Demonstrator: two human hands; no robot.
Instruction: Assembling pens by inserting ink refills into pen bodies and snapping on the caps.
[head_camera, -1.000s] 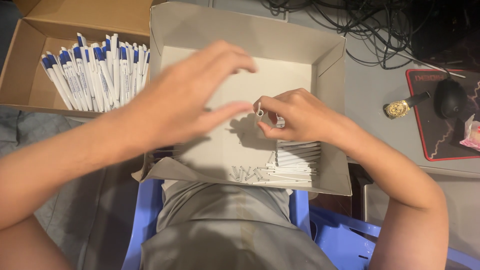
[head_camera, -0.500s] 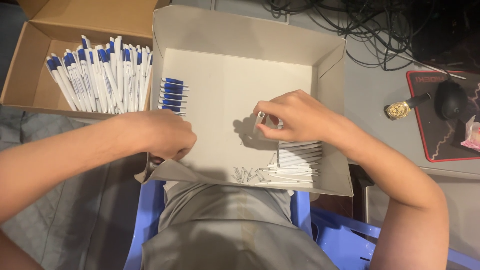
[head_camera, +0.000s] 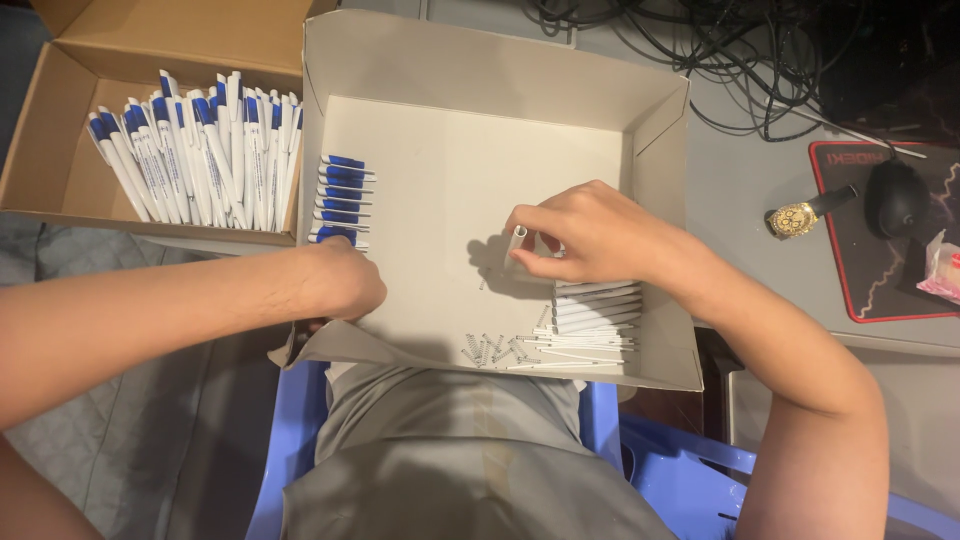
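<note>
Fingertips of the right hand (head_camera: 590, 235) pinched a short white pen barrel (head_camera: 517, 243), holding it tilted just above the floor of the white cardboard tray (head_camera: 450, 120), right of the tray's centre. The left hand (head_camera: 345, 280) rested curled at the tray's left wall, its fingers turned under and closed over the nearest of the blue pen caps (head_camera: 343, 195); whether it actually gripped one could not be told.

Those blue caps lay in a neat column along the tray's left wall, each pointing toward the tray's middle. A stack of white barrels (head_camera: 597, 303) lay in the tray's near right corner, directly below the right hand. Small metal springs (head_camera: 490, 349) and thin white refills (head_camera: 580, 350) lay along the tray's near edge, the springs left of the refills.

A brown cardboard box (head_camera: 60, 150) stood touching the tray's left side and held a row of assembled white-and-blue pens (head_camera: 195, 150). To the right of the tray, well apart from it, lay a gold wristwatch (head_camera: 800, 215), a black computer mouse (head_camera: 893, 197) on a black mouse pad with red border (head_camera: 850, 290), and, beyond the tray's far right corner, tangled black cables (head_camera: 720, 50).
</note>
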